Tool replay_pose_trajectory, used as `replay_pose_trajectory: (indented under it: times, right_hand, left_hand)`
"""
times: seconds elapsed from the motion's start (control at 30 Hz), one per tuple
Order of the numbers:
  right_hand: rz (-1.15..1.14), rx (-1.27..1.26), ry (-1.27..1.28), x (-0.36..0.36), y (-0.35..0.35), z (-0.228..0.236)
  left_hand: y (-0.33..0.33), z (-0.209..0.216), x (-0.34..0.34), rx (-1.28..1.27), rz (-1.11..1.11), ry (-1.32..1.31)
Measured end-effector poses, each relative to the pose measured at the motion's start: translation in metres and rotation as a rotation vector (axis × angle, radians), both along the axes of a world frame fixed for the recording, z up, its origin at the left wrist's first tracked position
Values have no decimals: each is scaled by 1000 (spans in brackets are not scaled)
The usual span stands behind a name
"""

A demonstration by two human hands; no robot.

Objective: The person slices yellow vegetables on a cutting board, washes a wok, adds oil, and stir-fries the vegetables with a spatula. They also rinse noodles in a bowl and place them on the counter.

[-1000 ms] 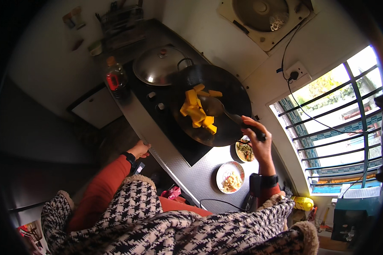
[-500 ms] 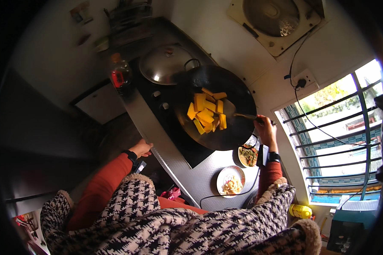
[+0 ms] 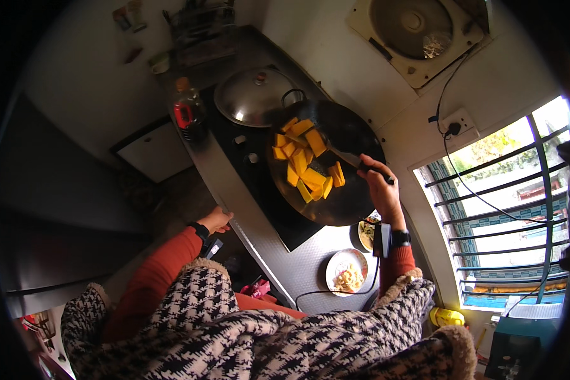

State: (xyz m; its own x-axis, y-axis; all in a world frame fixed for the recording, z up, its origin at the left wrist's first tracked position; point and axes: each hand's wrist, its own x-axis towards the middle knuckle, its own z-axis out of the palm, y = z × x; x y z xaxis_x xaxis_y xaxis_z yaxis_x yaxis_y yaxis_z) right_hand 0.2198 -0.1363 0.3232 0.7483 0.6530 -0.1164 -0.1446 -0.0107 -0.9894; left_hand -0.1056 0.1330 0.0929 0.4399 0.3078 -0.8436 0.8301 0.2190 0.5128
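My right hand (image 3: 381,183) is closed round the black handle of a metal spatula (image 3: 344,154). The spatula's blade reaches into a large dark wok (image 3: 354,130), against thick orange-yellow pieces that look like pumpkin (image 3: 302,152). Most pieces lie in a loose heap on the wok's left side, with a few nearer its middle. By the front edge of the steel counter (image 3: 278,263) is my left hand (image 3: 216,220), its fingers curled together; whether they hold anything is hidden. Each wrist wears a dark band.
A domed metal lid (image 3: 250,101) covers the far burner of the black stove (image 3: 247,136). A red-labelled bottle (image 3: 185,114) stands left of it. A plate of pale food (image 3: 347,272) and a partly hidden bowl (image 3: 366,235) sit near my right forearm. A cable crosses the counter.
My right hand has moved left and slightly up with the spatula. The orange-yellow pieces have shifted and spread in the wok. My left hand stays by the counter edge.
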Motion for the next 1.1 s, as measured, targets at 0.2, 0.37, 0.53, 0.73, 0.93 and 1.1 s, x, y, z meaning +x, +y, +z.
replay_pose_trajectory:
  times: [0.2,0.37,0.53,0.73,0.93,1.1]
  right_hand:
    - [244,-249,-569,-83,-13,68]
    - [331,-326,-723,-122,-25,122]
    - [428,-332,-818,-149,-15,115]
    - [306,-372,-1082,-125,10,35]
    - [-261,-347,-860,-65,-11,31]
    - [-512,-549,-503,-15,-59,84]
  left_hand:
    - [4,11,-3,-22,-43,2]
    - [4,17,-5,-44,-19,23]
    - [3,14,-9,-62,-37,7]
    - [0,5,-9,-53,19,8]
    - [-1,1,-9,-24,6,-41]
    - [-1,8,-7,-25,1,-19]
